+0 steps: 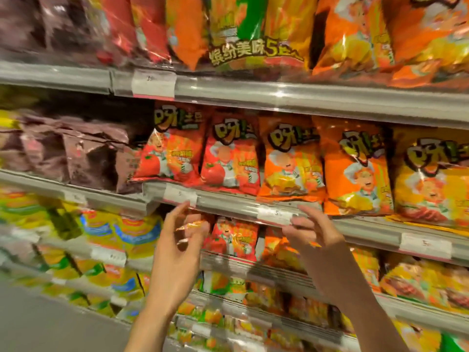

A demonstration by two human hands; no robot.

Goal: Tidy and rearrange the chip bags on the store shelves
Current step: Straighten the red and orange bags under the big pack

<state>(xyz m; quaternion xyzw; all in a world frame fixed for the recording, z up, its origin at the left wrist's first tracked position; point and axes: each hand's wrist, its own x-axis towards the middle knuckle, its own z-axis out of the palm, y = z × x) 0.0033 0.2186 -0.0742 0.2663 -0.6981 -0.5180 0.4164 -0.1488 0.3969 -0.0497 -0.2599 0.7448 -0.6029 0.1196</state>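
Chip bags, red tomato pack (229, 151) and orange pack (291, 158): stand upright, side by side and touching, in the front row of the middle shelf, their lower edges at the shelf rail (228, 201). More of the row: a second red bag (172, 146) to the left, further orange bags (357, 168) to the right, dark brown bags (83, 151) further left.

Left hand (177, 240): raised below the rail, fingers loosely spread and curved, holding nothing; fingertips near a price tag (180, 194).

Right hand (314, 235): raised likewise, fingers relaxed and parted, empty; fingertips close to a second price tag (275, 214).

Governing relation: both bags lie above and beyond the hands, long axis vertical. The left hand sits below the red bags, the right below the orange pack, each about equally near its own. By judgement, the next reach goes up and forward over the rail.

Obscured: heavy motion blur throughout; whether either fingertip touches the rail cannot be told. Bags behind the front row are hidden. Lower-shelf bags (236, 237) are partly covered by the hands. Print on tags is unreadable. Top-shelf packs (253, 34) are cut off by the frame edge.
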